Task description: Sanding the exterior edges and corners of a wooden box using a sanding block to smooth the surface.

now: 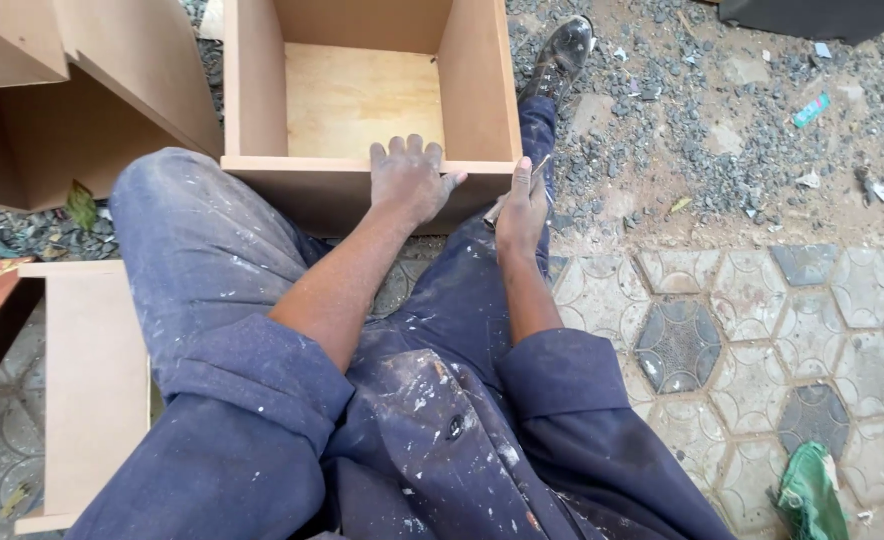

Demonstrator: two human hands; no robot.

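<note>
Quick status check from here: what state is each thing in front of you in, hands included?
Open-topped brown wooden drawer box: upright on the ground, empty, pale plywood bottom showing.
Left hand: flat on the box's near rim, fingers spread.
Right hand: closed around a thin tool, at the box's near right corner.
Thin tool: gripped, mostly hidden.
Second brown wooden box: lying tilted, upper left.
Green cloth: crumpled on the paving.

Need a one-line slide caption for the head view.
Left hand rests on the open wooden box's front edge; right hand grips a small tool beside it.
</note>
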